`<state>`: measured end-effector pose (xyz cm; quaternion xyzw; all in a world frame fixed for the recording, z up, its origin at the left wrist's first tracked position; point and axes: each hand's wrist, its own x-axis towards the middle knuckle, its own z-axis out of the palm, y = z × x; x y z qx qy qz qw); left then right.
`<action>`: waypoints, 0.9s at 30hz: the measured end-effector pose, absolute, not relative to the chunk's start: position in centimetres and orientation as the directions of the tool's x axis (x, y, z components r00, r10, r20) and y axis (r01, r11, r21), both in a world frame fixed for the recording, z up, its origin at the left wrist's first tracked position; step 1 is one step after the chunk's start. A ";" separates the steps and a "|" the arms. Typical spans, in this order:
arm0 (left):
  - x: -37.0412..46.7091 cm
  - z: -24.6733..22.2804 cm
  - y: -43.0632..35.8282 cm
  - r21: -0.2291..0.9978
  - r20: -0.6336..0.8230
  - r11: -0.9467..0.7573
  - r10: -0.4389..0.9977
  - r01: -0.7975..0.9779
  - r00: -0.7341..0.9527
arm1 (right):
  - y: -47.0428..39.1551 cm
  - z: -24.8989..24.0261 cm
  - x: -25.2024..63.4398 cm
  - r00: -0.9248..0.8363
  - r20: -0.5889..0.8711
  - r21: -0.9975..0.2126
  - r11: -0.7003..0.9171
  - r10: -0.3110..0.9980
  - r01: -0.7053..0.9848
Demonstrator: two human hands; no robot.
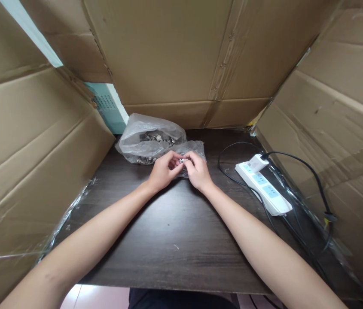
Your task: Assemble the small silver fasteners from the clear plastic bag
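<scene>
Bag (132, 138) on table (168, 240), parts (163, 139) inside; power strip (265, 185) right of bag; cardboard walls (168, 56) left, right, behind.

The small metal piece (181, 161) is partly hidden.

Between my forearms (104, 231), the tabletop (168, 244) gives my fingers (192, 156) open room to draw back toward me. Ahead, the plastic bagging (145, 124) blocks a low forward pass, with the back cardboard (168, 51) behind it. On my right, the power strip (276, 202) and looping black cables (313, 171) stand in the way; cardboard walls (33, 146) close both sides.
</scene>
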<state>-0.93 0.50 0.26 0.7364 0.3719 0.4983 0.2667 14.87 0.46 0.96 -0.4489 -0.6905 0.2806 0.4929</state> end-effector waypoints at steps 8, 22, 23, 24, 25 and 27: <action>-1.0 0.3 0.4 0.750 0.539 -0.588 0.809 0.303 0.235 | 0.4 1.0 14.7 -0.126 0.411 -0.828 0.427 0.903 0.362; -1.0 0.1 0.6 0.765 0.530 -0.577 0.817 0.286 0.229 | 0.3 1.1 14.9 -0.115 0.422 -0.827 0.434 0.899 0.358; -1.0 0.1 0.6 0.764 0.530 -0.577 0.817 0.291 0.229 | 0.3 1.1 14.9 -0.119 0.422 -0.827 0.436 0.899 0.356; -1.0 0.1 0.5 0.762 0.530 -0.577 0.817 0.296 0.228 | 0.4 1.0 14.9 -0.122 0.422 -0.827 0.437 0.898 0.355; -1.0 0.1 0.5 0.759 0.530 -0.577 0.817 0.301 0.228 | 0.4 1.0 14.9 -0.124 0.421 -0.826 0.437 0.898 0.355; -1.0 0.1 0.5 0.756 0.532 -0.579 0.815 0.306 0.230 | 0.4 1.0 15.0 -0.130 0.418 -0.825 0.436 0.899 0.359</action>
